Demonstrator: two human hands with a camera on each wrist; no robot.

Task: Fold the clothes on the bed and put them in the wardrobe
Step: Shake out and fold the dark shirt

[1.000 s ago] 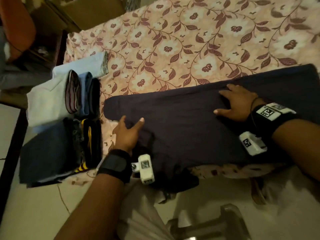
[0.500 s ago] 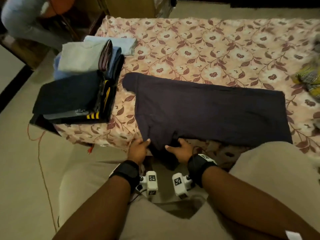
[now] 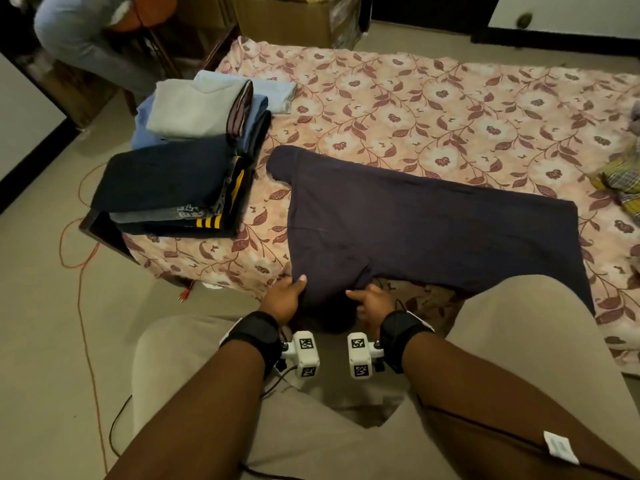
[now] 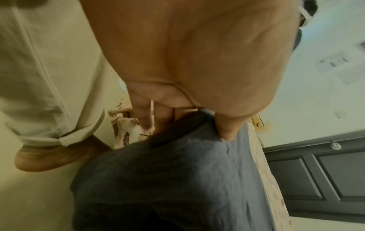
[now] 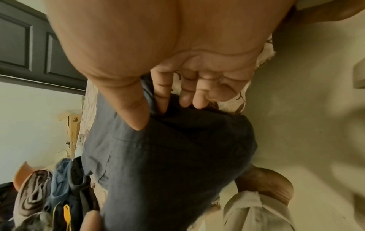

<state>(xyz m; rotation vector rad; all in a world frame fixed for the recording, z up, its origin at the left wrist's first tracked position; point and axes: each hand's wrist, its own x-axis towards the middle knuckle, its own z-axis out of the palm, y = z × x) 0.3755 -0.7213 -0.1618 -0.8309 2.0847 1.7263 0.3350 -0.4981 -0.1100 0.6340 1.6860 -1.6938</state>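
At the near bed (image 3: 450, 109) edge, mid-fold on the dark garment (image 3: 433, 233): left hand (image 3: 285, 296) and right hand (image 3: 372, 303) both pinching its overhanging flap. Probably needs flipping up onto the flat part, then stacking beside the folded pile (image 3: 180, 161).

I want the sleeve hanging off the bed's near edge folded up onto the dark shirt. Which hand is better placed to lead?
Probably the right hand: it pinches the hanging sleeve's inner edge. The left hand grips the dark shirt at the outer edge.
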